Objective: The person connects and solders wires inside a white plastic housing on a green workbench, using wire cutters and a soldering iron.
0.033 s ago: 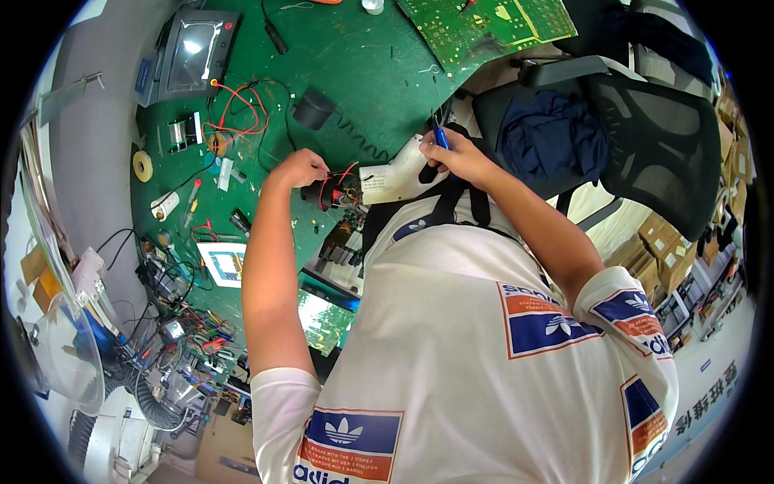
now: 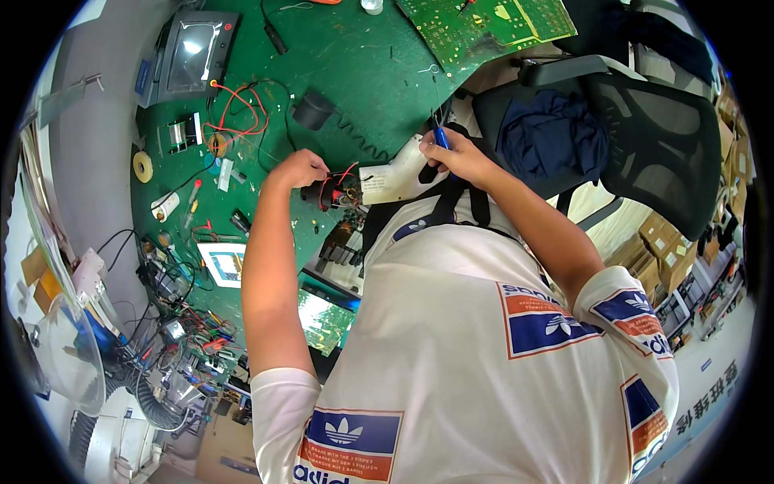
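My left hand [image 2: 301,169] is closed in a pinch beside a black round part [image 2: 316,194] with red wires [image 2: 327,187]. What its fingertips hold is too small to make out. In my right hand [image 2: 461,158] is a thin-shafted tool with a blue handle [image 2: 440,138], its shaft pointing away from me over the bench edge. Between my hands lies a white metal plate [image 2: 387,184] with printed labels, close against my body. A small cluster of wired components [image 2: 348,198] sits at its left end.
A green bench [image 2: 355,68] carries a black round holder [image 2: 313,110], red test leads [image 2: 242,113], a screen device [image 2: 196,56] and a large circuit board [image 2: 500,28]. Tools and wires [image 2: 181,339] crowd the left. An office chair [image 2: 645,129] with dark cloth [image 2: 552,133] stands right.
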Available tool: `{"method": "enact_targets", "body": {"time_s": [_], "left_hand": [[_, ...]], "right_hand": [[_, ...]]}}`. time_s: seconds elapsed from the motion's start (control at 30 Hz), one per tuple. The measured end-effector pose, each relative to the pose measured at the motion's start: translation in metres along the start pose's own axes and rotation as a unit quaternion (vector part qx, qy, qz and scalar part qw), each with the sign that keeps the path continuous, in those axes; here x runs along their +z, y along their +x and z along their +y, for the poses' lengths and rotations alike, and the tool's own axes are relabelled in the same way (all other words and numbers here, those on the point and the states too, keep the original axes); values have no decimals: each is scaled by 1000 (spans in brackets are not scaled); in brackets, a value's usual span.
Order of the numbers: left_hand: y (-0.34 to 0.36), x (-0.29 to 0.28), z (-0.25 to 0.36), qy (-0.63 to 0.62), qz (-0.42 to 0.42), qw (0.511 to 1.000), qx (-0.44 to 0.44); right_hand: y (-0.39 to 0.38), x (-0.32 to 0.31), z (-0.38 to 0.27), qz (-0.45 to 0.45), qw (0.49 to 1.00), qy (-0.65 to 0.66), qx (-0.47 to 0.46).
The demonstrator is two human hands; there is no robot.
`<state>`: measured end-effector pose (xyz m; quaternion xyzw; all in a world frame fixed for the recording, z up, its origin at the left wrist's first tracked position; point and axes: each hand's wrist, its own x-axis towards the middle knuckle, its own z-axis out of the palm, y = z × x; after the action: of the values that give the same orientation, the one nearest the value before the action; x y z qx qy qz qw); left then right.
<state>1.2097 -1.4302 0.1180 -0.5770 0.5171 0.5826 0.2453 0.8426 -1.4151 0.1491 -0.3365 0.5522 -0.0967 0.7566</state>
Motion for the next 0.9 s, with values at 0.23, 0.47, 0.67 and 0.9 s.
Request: {"method": "enact_targets", "body": {"time_s": [0.23, 0.47, 0.67, 0.9], "left_hand": [[0, -6, 4, -49, -39, 997, -39], [5, -11, -9, -113, -69, 990, -52], [2, -13, -7, -139, -72, 987, -46], [-2, -14, -6, -131, -54, 989, -41]], "right_hand": [[3, 1, 1, 18, 1000, 13, -17], [3, 2, -2, 16, 1000, 17, -16], [2, 3, -3, 23, 1000, 13, -5], [0, 6, -6, 22, 1000, 13, -15]]}}
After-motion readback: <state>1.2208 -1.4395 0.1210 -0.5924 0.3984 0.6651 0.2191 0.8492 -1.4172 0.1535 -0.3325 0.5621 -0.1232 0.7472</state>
